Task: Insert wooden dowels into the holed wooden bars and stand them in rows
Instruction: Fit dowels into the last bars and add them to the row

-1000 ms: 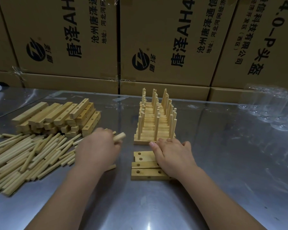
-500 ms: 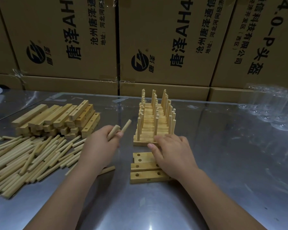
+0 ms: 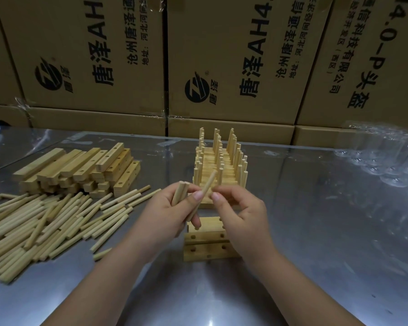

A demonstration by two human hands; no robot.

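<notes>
Step in hand: passing one dowel [image 3: 207, 187] between hands before insertion. Left hand [image 3: 165, 215] was curled around two spare dowels [image 3: 181, 192] and the slanted dowel's lower part; right hand [image 3: 240, 212] pinched that dowel near mid-length, over three empty bars [image 3: 206, 242] lying flat on the table [image 3: 316, 231]. Next move probably calls for turning the dowel upright and aligning its tip with a bar hole. Finished rows [image 3: 219, 161] stood just beyond. Boxes [image 3: 233, 55] behind were closed; contents not visible.
</notes>
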